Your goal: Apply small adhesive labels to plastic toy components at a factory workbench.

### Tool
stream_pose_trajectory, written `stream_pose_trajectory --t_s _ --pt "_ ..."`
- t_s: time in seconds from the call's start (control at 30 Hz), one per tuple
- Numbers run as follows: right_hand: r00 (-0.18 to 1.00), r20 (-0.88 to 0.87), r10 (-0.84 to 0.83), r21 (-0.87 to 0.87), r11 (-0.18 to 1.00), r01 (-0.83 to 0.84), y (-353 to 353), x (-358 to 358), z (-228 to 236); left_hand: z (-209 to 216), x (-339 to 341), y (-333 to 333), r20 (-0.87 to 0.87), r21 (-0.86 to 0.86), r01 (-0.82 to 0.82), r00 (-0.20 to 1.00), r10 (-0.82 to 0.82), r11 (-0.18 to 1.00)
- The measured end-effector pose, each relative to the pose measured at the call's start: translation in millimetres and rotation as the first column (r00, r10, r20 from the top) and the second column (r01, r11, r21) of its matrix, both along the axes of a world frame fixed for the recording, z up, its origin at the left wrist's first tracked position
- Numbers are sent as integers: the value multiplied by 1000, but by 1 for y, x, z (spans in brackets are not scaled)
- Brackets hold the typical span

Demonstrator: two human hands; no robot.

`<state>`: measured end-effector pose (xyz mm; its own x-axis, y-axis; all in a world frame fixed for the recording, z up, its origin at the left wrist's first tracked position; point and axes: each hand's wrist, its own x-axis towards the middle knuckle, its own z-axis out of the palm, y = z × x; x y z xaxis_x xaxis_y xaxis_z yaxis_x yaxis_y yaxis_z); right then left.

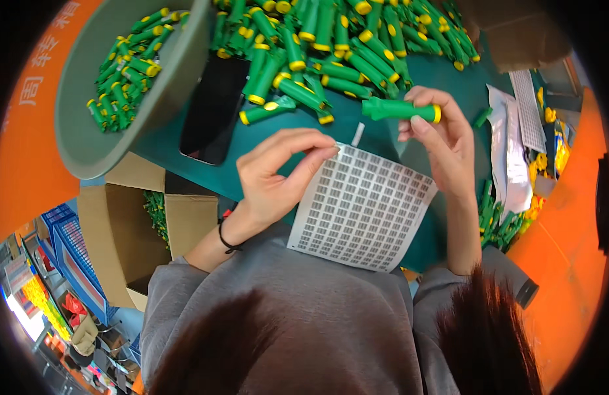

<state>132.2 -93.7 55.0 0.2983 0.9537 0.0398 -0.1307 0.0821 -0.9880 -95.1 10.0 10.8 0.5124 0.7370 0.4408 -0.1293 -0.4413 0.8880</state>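
Over a dark green tabletop (pixel 165 146), a grey-green basin (pixel 73 135) holding small green-and-yellow pieces is at the far left, with a black phone (pixel 213 108) lying just beside it. Next, the left hand (pixel 275 168) pinches the upper-left corner of a white label sheet (pixel 363 210) between thumb and forefinger, a heap of green tubes (pixel 325 29) lying beyond. Farther right, the right hand (pixel 452 141) grasps one yellow-ended green tube (pixel 398 110) between thumb and fingers, roughly level, just past the sheet's far edge.
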Motion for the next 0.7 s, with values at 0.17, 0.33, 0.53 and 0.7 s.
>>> stream_pose_trajectory --t_s 0.17,0.33,0.53,0.7 --pt "986 -51 -161 -37 987 159 -42 -12 -36 16 23 -4 27 -205 97 995 -94 974" --pt "979 -2 -202 -67 977 202 -63 -27 -37 23 33 -14 -33 -186 225 972 -234 957" --pt "963 -99 -252 19 967 255 -79 -36 -39 40 52 -21 -183 -69 416 888 -422 907" --pt "952 -70 -297 33 953 300 -84 -35 -39 46 62 -25 -231 -173 485 826 -514 857"
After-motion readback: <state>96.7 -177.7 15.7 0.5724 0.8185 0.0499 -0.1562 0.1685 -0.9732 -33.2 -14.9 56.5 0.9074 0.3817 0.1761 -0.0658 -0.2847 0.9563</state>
